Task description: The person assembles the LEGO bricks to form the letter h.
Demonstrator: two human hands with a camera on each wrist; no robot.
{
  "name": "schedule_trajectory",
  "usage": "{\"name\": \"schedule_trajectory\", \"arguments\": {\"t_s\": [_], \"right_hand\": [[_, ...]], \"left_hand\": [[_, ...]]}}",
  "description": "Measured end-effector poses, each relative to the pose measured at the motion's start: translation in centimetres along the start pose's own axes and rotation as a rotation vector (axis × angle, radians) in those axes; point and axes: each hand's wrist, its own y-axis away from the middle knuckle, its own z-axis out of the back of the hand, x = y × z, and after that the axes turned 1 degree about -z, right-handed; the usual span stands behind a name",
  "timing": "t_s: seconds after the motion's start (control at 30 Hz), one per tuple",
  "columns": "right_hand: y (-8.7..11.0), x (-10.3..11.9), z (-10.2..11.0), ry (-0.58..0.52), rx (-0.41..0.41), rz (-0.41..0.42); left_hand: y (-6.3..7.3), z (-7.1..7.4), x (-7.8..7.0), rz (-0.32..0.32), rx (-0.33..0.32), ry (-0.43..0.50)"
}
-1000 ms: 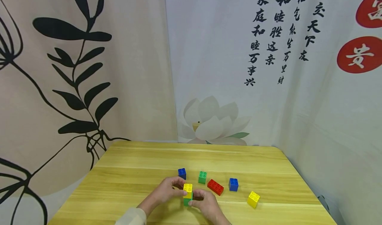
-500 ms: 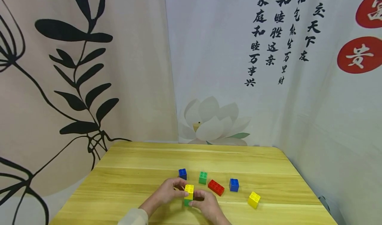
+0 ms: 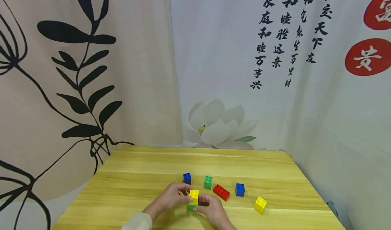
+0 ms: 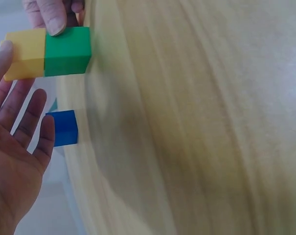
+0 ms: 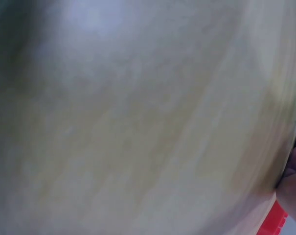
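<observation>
In the head view, my left hand (image 3: 172, 196) pinches a yellow building brick (image 3: 193, 196) between thumb and fingers. Directly under it is a green brick (image 3: 192, 208), whose lower part my right hand (image 3: 212, 211) pinches from the right side. The left wrist view shows the yellow brick (image 4: 26, 49) and green brick (image 4: 68, 53) lined up face to face with no gap showing. There the left thumb lies on the yellow one, and the right hand's thumb (image 4: 55, 23) is on the green. The right wrist view catches only part of the right hand (image 5: 293, 188) at its edge.
Beyond the hands on the wooden table (image 3: 146, 162) lie a blue brick (image 3: 187, 178), a green brick (image 3: 208, 182), a longer red brick (image 3: 221, 192) and another blue brick (image 3: 240, 189). A second yellow brick (image 3: 260, 205) lies to the right. A printed curtain (image 3: 146, 70) hangs behind.
Both hands keep their grip on the stacked bricks. The whole scene has shifted slightly right and down in the head view, and a little less green shows below the yellow brick.
</observation>
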Motion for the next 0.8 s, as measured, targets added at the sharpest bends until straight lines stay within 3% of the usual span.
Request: {"name": "schedule_trajectory", "arguments": {"t_s": [0.3,0.8], "right_hand": [[-0.1,0.0,-0.1,0.006,-0.008,-0.030],[0.0,0.0,-0.2,-0.011,-0.010,-0.011]], "left_hand": [[0.2,-0.4,0.8,0.005,-0.028,0.029],[0.4,-0.8,1.2,0.006,-0.046,0.077]]}}
